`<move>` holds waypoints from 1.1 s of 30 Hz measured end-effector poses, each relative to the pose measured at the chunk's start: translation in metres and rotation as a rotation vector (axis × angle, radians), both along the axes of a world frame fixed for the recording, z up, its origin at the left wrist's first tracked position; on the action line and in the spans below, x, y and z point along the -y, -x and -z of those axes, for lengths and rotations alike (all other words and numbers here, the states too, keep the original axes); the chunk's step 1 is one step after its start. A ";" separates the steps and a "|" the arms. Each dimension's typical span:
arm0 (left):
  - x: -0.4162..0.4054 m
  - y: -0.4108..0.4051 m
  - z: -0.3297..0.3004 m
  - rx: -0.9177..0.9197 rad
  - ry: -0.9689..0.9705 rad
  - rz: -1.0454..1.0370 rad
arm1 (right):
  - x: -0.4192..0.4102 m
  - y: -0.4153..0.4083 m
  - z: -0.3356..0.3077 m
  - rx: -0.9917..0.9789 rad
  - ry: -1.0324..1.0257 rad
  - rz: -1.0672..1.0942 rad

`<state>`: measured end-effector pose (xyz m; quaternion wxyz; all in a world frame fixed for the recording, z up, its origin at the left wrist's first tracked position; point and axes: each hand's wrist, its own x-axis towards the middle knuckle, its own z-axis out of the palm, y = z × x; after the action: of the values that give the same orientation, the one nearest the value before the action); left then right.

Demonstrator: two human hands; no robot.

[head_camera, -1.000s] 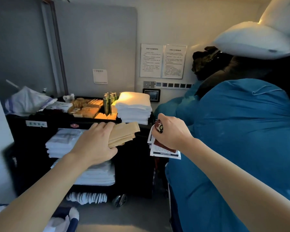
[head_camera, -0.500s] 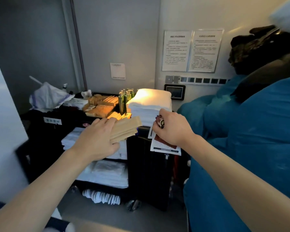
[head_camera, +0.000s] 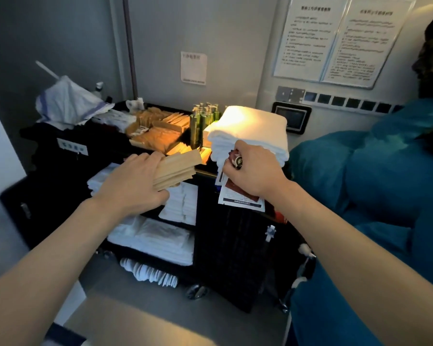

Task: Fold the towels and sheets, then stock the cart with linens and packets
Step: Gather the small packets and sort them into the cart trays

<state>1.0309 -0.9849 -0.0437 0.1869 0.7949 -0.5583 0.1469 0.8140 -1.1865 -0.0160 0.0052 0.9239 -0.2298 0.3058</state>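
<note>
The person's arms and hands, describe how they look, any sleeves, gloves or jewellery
Both forearms are bare up to the frame edge, with no sleeve, watch or bracelet showing. The left hand has no glove and no ring that shows. The right hand is gloveless too; its fingers are hidden, so a ring there cannot be ruled out.

Two printed notices (head_camera: 335, 41) hang on the wall at upper right, a small panel (head_camera: 292, 117) below them. A paper label (head_camera: 193, 68) sits upper centre. Blue bags (head_camera: 385, 176) fill the right.
</note>
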 end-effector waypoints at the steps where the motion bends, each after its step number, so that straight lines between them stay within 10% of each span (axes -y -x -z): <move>1: 0.008 -0.015 0.003 -0.014 0.003 -0.008 | 0.009 -0.016 0.002 -0.003 -0.006 -0.003; 33: 0.152 -0.297 0.063 -0.228 -0.030 -0.298 | 0.189 -0.398 0.062 -0.060 -0.119 -0.321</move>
<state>1.3283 -1.1373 -0.1070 0.2131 0.8830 -0.4116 0.0738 1.2119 -1.3758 -0.0780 -0.0915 0.9561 -0.0970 0.2611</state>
